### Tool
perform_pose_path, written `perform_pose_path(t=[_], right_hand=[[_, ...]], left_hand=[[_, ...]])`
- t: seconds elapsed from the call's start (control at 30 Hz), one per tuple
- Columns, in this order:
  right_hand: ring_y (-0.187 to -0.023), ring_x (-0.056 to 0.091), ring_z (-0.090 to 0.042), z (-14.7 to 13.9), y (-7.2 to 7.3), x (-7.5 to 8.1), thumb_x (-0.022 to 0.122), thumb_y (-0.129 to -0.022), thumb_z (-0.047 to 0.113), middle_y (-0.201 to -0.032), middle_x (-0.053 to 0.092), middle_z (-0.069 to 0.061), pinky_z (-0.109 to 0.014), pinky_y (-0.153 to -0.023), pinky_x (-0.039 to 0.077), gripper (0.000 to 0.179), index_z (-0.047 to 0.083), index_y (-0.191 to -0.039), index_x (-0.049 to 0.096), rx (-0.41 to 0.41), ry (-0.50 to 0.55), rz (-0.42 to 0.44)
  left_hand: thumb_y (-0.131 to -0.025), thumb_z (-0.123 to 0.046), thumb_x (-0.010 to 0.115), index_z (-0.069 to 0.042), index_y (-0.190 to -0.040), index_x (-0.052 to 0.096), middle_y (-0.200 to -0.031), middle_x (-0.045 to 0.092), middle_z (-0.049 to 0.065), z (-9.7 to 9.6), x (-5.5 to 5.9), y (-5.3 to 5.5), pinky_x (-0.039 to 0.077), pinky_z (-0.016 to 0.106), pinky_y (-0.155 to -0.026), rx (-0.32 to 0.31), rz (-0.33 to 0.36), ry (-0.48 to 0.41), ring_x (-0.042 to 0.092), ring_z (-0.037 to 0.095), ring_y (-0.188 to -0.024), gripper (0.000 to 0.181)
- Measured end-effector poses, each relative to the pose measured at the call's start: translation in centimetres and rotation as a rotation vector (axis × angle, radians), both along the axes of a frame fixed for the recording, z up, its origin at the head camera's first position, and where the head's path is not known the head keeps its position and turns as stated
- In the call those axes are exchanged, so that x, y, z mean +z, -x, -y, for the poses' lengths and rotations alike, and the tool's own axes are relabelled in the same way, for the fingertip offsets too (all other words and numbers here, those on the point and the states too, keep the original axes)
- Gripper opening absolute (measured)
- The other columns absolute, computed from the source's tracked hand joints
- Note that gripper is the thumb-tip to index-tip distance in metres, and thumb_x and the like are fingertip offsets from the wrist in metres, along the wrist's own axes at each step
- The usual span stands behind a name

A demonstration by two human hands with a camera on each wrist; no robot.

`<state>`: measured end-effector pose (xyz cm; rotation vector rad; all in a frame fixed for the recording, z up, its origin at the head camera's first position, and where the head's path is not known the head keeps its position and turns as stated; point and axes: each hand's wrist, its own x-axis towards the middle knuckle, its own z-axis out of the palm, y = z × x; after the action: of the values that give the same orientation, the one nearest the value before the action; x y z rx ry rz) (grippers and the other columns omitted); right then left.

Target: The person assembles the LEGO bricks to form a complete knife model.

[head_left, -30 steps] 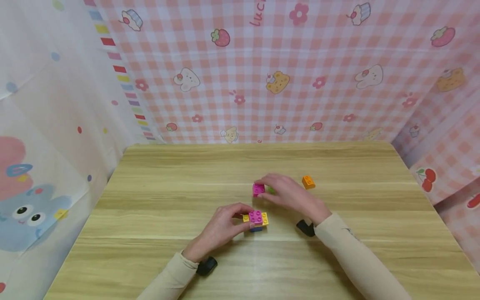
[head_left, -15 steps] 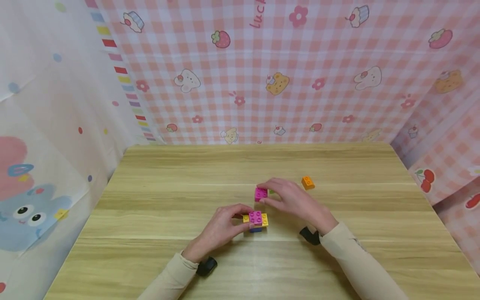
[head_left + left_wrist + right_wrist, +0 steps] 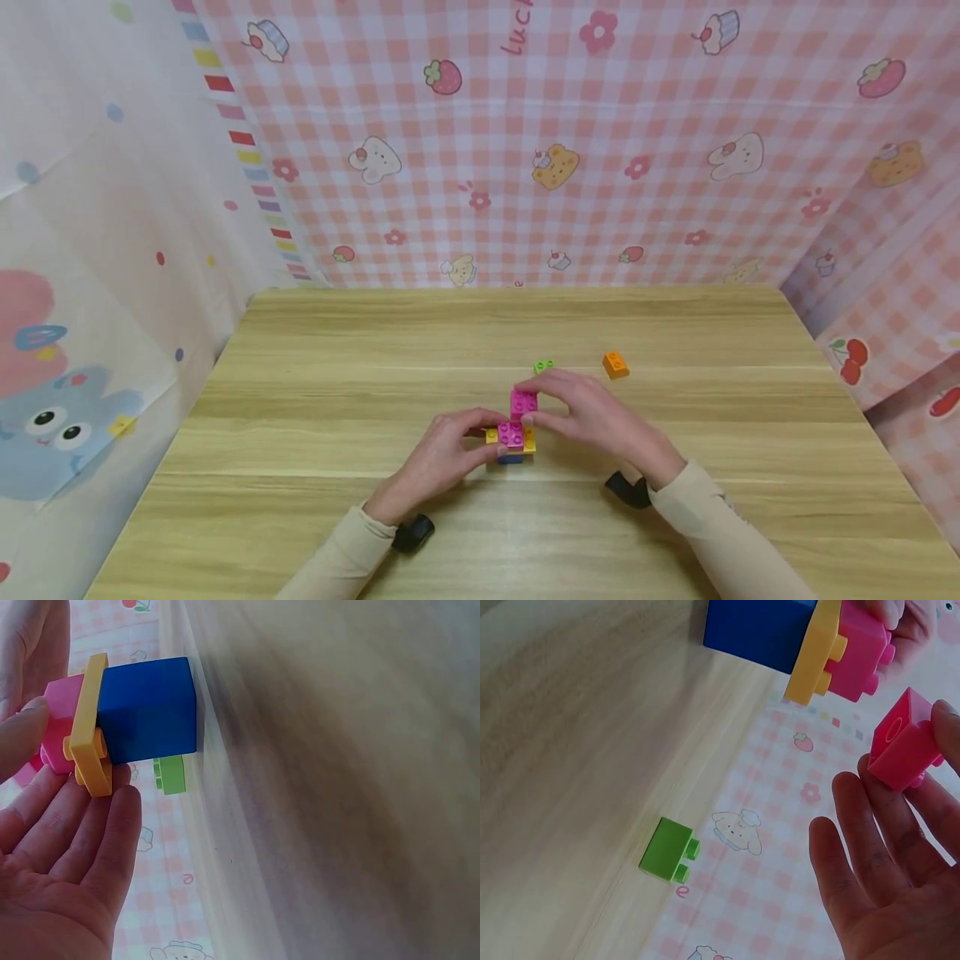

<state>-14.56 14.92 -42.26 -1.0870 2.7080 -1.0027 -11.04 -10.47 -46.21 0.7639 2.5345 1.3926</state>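
A small stack stands on the table, with a blue brick at the bottom, a thin yellow brick over it and a pink brick on top. My left hand holds this stack from the left, thumb against the pink brick and fingers on the far side. Between thumb and fingertips, my right hand pinches a deep pink brick. That brick is raised off the table, just behind and above the stack. In the right wrist view a gap separates it from the stack, and its hollow underside partly shows.
A green brick rests on the wooden table beyond my right hand. Farther right lies an orange brick. Black wrist cameras sit under both wrists. Patterned cloth hangs behind the table.
My right hand has carried the deep pink brick toward me, closer to the stack, uncovering the green brick. The left hand and the stack have stayed in place.
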Motion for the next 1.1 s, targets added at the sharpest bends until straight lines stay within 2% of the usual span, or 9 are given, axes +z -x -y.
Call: perform_pose_path(t=[0.27,0.4,0.67,0.9,1.1], right_hand=[[-0.119,0.065,-0.019,0.2,-0.5,-0.1,0.075,-0.097,0.030,-0.127,0.071,0.000,-0.045,-0.101,0.055,0.039,0.012,-0.131,0.069,0.041,0.037,-0.026],[-0.118,0.065,-0.020,0.3,-0.8,-0.2,0.075,-0.097,0.027,-0.127,0.071,0.000,-0.044,-0.100,0.056,0.037,0.012,-0.131,0.069,0.057,0.042,-0.021],[-0.114,0.066,-0.016,0.8,-1.4,-0.8,0.077,-0.095,0.029,-0.124,0.071,0.001,-0.040,-0.097,0.057,0.038,0.012,-0.129,0.070,0.089,0.060,-0.062],[-0.117,0.065,-0.016,1.1,-1.8,-1.1,0.076,-0.096,0.032,-0.125,0.071,0.003,-0.043,-0.099,0.055,0.040,0.013,-0.129,0.070,0.073,0.048,-0.036],[-0.114,0.066,-0.015,1.3,-1.8,-1.2,0.074,-0.097,0.032,-0.122,0.071,0.003,-0.039,-0.096,0.057,0.032,0.014,-0.124,0.072,0.084,0.057,-0.062]], left_hand=[[-0.096,-0.015,0.076,-0.008,-0.127,0.070,-0.124,0.073,0.003,0.0,-0.1,0.1,0.056,0.031,-0.096,-0.003,0.014,-0.013,0.070,0.016,-0.109,0.032],[-0.096,-0.015,0.075,-0.006,-0.127,0.070,-0.124,0.073,0.006,0.0,-0.1,0.1,0.057,0.033,-0.097,0.000,0.011,-0.018,0.071,0.018,-0.108,0.032],[-0.097,-0.018,0.076,-0.007,-0.127,0.070,-0.124,0.073,0.005,0.1,-0.1,0.1,0.057,0.036,-0.098,0.004,0.027,-0.016,0.071,0.018,-0.108,0.033],[-0.097,-0.019,0.075,-0.007,-0.125,0.071,-0.122,0.074,0.007,0.1,-0.2,0.2,0.058,0.040,-0.097,-0.006,0.030,-0.021,0.071,0.021,-0.108,0.031],[-0.095,-0.020,0.078,-0.007,-0.125,0.071,-0.120,0.074,0.006,0.1,-0.2,0.3,0.058,0.037,-0.095,0.002,0.040,-0.006,0.071,0.020,-0.107,0.033]])
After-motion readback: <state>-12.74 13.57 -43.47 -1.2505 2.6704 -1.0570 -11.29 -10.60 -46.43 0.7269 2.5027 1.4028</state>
